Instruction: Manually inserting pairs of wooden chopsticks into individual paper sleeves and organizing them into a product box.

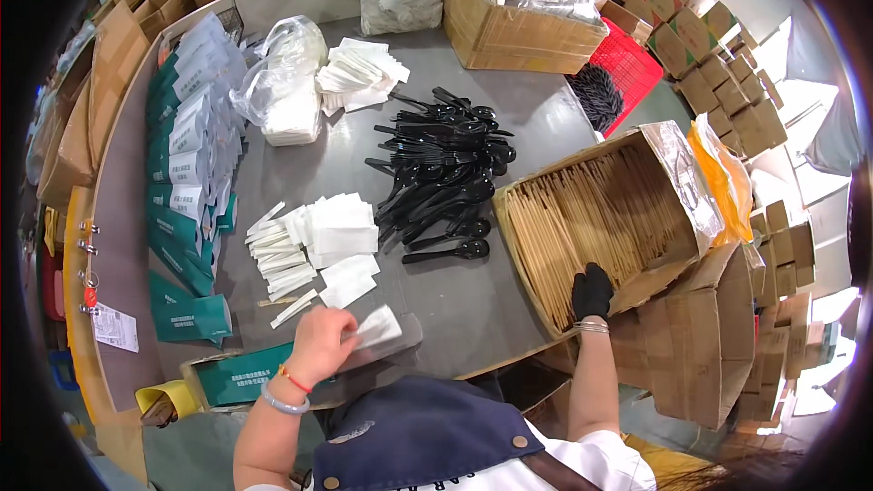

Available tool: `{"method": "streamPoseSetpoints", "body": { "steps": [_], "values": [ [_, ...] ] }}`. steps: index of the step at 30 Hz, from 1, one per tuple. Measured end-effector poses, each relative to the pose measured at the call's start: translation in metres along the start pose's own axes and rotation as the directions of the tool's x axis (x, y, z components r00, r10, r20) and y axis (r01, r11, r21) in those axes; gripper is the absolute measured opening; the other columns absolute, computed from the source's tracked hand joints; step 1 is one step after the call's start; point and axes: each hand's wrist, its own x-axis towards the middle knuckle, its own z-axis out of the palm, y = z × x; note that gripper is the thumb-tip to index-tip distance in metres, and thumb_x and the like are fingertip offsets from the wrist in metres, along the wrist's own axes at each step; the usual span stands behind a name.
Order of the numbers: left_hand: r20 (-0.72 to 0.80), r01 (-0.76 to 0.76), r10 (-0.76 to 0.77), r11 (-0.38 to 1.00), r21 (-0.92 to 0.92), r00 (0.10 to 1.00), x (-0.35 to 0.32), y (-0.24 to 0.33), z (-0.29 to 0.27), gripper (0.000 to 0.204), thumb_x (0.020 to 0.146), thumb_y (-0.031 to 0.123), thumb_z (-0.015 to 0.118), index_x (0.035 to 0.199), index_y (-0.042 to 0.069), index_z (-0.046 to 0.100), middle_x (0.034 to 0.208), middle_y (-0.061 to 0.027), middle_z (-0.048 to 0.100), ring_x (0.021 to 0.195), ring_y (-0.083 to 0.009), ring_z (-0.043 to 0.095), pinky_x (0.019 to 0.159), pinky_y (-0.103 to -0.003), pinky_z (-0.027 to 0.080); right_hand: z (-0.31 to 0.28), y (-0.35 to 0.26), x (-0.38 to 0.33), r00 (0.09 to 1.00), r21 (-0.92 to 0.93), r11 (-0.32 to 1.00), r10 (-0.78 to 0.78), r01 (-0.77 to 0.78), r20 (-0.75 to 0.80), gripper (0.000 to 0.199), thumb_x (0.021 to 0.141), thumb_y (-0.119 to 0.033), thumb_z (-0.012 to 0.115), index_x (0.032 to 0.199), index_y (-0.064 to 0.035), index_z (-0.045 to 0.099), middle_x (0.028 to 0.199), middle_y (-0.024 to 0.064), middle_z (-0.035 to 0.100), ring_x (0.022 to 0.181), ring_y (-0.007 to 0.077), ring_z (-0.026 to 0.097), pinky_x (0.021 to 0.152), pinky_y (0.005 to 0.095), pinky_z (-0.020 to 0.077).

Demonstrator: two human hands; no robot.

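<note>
My bare left hand (323,345), wearing a red bracelet and a pale bangle, pinches a folded white paper napkin (376,327) at the table's near edge. A clear plastic sleeve (411,335) lies around the napkin, and green printed packaging (241,375) is beside the wrist. My right hand (592,293), in a black glove, reaches over the near side of a cardboard box (650,275). It touches the slim tan sticks (591,218), which look like chopsticks, packed in rows there; its fingertips are hard to make out. Black plastic spoons (446,173) lie heaped mid-table.
White paper packets (277,255) and napkins (344,227) lie left of the spoons. Green-and-white filled packs (191,136) line the left side. A bagged napkin stack (293,118), a carton (518,36) and a red basket (637,68) stand farther back.
</note>
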Motion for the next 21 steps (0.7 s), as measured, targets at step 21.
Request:
{"method": "streamPoseSetpoints", "body": {
  "steps": [21],
  "values": [
    [-0.301, -0.123, 0.223, 0.941, 0.316, 0.927, -0.041, -0.003, 0.044, 0.010, 0.071, 0.008, 0.073, 0.077, 0.012, 0.068, 0.082, -0.0019, 0.056, 0.081, -0.0249, 0.052, 0.071, -0.038, 0.038, 0.053, -0.170, -0.006, 0.718, 0.275, 0.699, -0.695, 0.660, 0.042, 0.024, 0.080, -0.019, 0.070, 0.102, -0.0152, 0.065, 0.092, 0.0057, 0.066, 0.083, 0.0289, 0.065, 0.068, 0.0408, 0.0513]
  ]
}}
